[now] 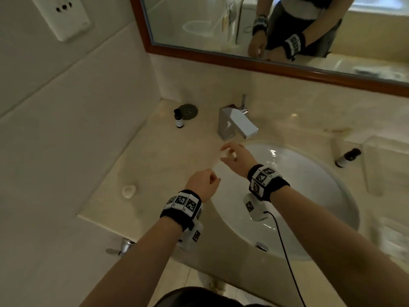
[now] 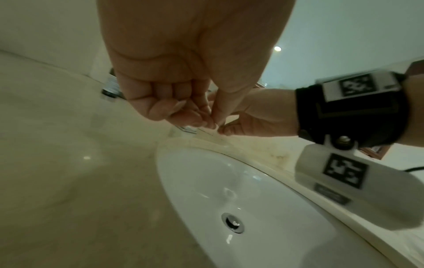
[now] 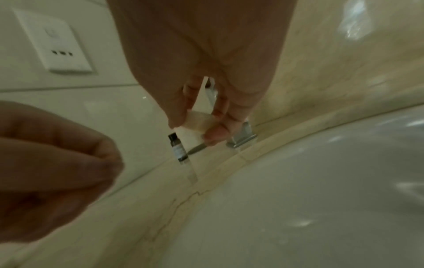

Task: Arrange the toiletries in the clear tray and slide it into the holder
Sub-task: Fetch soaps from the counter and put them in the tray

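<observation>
Right wrist view, glossy beige marble counter [image 1: 155,156], smooth white basin [image 1: 309,196], right hand [image 3: 201,101] pinching a small pale soap-like block [image 3: 197,121] above the counter beside the chrome faucet [image 1: 236,122], left hand [image 1: 202,183] curled, seemingly empty, clear tray not discernible.

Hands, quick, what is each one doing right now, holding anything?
Left hand: fingers curled, nothing visible in it.
Right hand: pinching a small pale block between thumb and fingers; what it is cannot be told.
</observation>
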